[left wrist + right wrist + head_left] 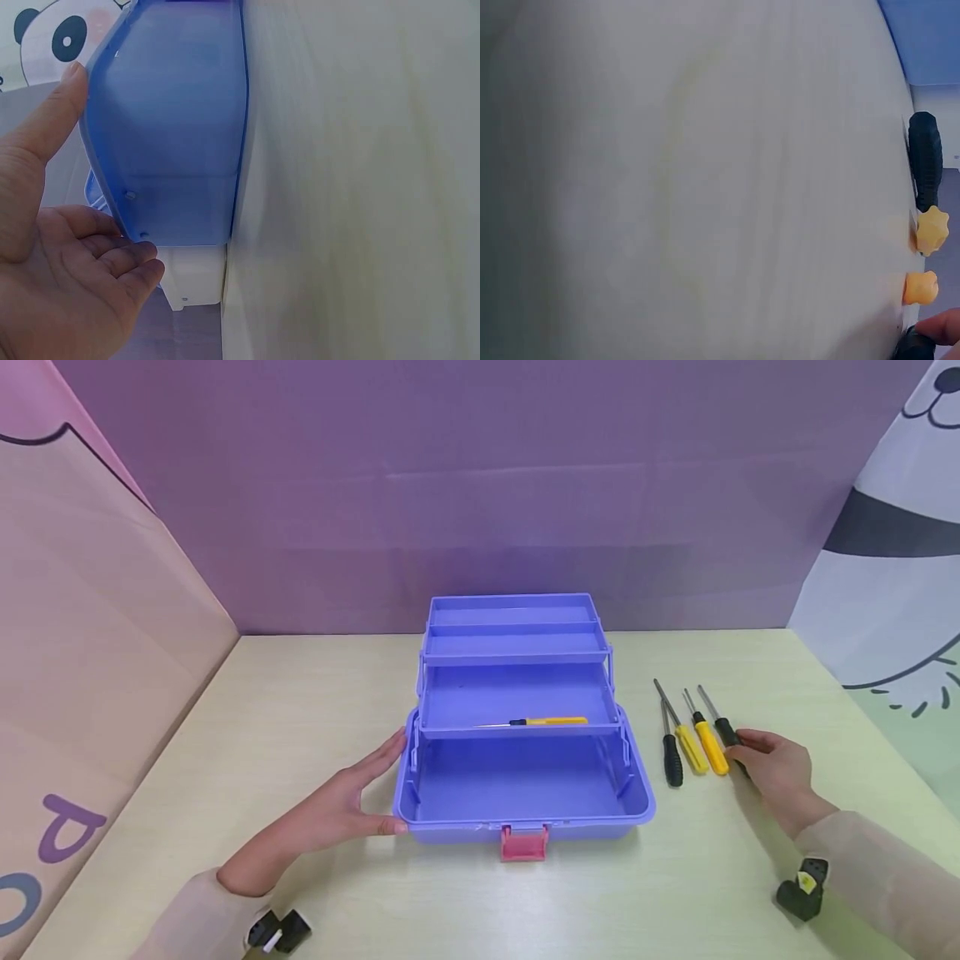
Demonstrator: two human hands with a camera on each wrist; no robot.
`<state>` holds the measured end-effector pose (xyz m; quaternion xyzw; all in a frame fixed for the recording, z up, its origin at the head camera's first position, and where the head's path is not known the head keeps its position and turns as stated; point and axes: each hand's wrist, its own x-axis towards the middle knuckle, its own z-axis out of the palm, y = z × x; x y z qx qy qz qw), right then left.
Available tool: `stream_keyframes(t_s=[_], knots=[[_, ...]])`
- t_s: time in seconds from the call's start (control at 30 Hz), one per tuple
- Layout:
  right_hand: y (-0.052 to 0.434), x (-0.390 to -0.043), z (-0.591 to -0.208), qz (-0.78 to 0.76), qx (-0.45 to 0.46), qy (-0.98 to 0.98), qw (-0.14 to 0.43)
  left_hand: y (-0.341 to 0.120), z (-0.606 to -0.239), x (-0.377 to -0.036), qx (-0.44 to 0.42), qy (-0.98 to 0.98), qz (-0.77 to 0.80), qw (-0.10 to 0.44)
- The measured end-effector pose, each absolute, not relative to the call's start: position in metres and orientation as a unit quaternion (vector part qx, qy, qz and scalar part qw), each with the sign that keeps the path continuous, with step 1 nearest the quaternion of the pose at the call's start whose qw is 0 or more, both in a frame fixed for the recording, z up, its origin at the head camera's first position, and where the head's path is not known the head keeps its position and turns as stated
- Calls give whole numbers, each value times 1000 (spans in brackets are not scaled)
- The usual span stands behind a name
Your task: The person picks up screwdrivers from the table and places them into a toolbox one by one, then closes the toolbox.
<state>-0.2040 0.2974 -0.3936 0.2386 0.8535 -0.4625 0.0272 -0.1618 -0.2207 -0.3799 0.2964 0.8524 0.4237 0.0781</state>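
A purple toolbox [480, 833] stands wide open on the table, its tiered trays raised at the back. My left hand [330, 810] rests against its left side, thumb at the front corner and fingers along the rim farther back; the left wrist view shows the toolbox side wall [172, 112] beside the spread fingers. To the right, my right hand [772, 772] pinches the handle of a black screwdriver [726, 732]. Left of it lie a black-and-yellow screwdriver [709, 746], a yellow one [691, 750] and another black one [672, 764]. A slim yellow-handled screwdriver [557, 721] lies in the lower tray.
A pink latch [524, 843] hangs at the toolbox front. The pale wooden table [315, 685] meets a purple backdrop [510, 502] behind, with printed panels at both sides. Wrist cameras [802, 889] are strapped at both sleeves.
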Motion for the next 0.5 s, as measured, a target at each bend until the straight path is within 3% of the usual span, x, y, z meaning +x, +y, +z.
stream_keyframes(t_s=[0.5], knots=[[305,-207,-393,-464,231,854,46,-221,-381,-162,295,852,425,76]])
